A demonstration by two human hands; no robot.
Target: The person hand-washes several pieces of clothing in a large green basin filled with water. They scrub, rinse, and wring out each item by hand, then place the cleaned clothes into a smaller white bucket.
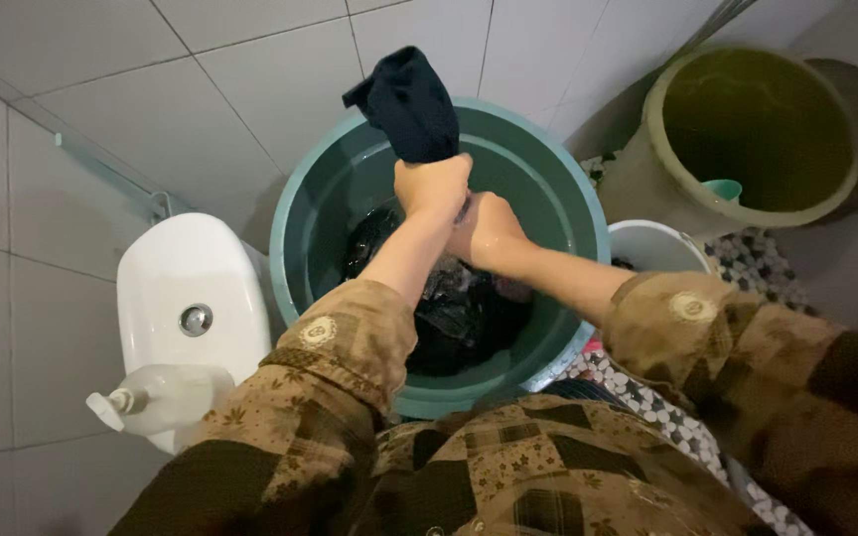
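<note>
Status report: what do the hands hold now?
Left hand and right hand shut on dark cloth. Cloth held above green basin. Nothing blocking.

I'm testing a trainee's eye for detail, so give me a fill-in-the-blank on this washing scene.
1. Both hands, the left hand and the right hand, grip a dark ____ cloth.
2. They work over a round ____ tub.
3. A pump bottle lies on the white ____.

Missing words: blue; green; cistern
</note>
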